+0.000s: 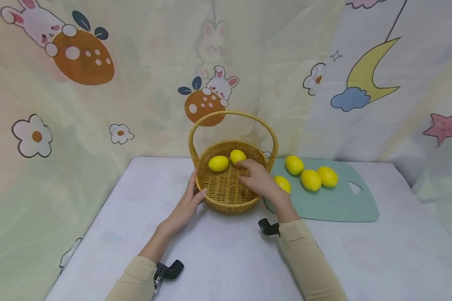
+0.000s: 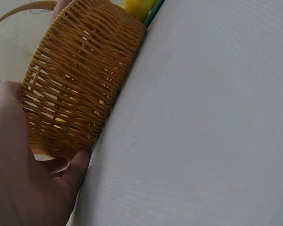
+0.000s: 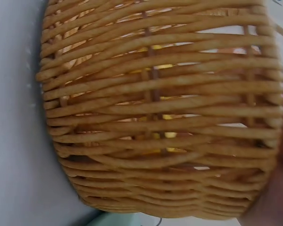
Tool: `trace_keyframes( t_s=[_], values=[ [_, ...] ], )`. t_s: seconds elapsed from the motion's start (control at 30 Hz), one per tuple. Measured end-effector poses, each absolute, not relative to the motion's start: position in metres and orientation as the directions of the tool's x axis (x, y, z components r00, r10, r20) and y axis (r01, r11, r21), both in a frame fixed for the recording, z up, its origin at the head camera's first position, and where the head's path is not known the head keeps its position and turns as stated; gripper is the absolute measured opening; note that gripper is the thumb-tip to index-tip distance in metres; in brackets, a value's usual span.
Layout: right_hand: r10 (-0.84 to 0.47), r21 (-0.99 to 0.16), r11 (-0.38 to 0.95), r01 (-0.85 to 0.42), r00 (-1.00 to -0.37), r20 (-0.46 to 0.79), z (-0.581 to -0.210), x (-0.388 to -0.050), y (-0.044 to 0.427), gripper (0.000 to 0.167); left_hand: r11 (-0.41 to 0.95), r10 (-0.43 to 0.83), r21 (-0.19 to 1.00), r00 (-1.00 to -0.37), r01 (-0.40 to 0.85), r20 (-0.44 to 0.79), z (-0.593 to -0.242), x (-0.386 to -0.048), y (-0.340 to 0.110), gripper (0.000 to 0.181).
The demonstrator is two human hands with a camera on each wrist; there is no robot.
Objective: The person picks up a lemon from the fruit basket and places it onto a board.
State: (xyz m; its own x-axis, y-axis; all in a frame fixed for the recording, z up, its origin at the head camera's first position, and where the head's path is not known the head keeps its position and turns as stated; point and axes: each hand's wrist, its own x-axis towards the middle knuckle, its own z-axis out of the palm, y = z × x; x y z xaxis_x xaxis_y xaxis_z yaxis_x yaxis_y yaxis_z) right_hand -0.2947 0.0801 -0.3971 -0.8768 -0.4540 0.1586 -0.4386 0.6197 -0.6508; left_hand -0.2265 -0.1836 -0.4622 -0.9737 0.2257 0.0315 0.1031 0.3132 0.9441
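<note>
The step in hand looks, as a judgement, like putting lemons one by one into the round golden-brown woven basket (image 1: pixel 231 205) with its tall arched handle (image 1: pixel 231 113). The basket stands upright on the table with a white cloth (image 1: pixel 218 259), at about the middle of the head view.

Inside it lie two lemons, both toward the back: a plump yellow lemon (image 1: pixel 218 163) at 11 o'clock and a second yellow lemon (image 1: pixel 237 156) just past 12. The woven floor shows bare toward 6 o'clock.

The right hand (image 1: pixel 258 179) reaches in over the rim from 4 o'clock. Its fingers are at the second lemon; thumb and forefinger stand apart with nothing pinched between them, so they look released, though whether they touch the lemon I cannot tell. The left hand (image 1: pixel 190 200) grasps the basket's wall at 8 o'clock, thumb near the rim.

At 3 o'clock from the basket, a pale green flat cutting board (image 1: pixel 342 207) bears four more lemons: one at its 9 o'clock (image 1: pixel 282 183), partly behind the right forearm, one at 10 (image 1: pixel 294 165), and a close pair (image 1: pixel 311 180) near 12.

The next move probably calls for lifting the right hand clear of rim and handle, then reaching toward the board, with the left hand steadying the basket.
</note>
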Motion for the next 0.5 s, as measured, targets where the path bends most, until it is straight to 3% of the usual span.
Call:
trace_keyframes(
  t_s=[0.5],
  values=[
    [-0.401, -0.562, 0.743, -0.363, -0.914, 0.059, -0.404, -0.316, 0.062, 0.065, 0.336, 0.187, 0.934, -0.980, 0.122, 0.061, -0.471, -0.227, -0.184, 0.072]
  ],
)
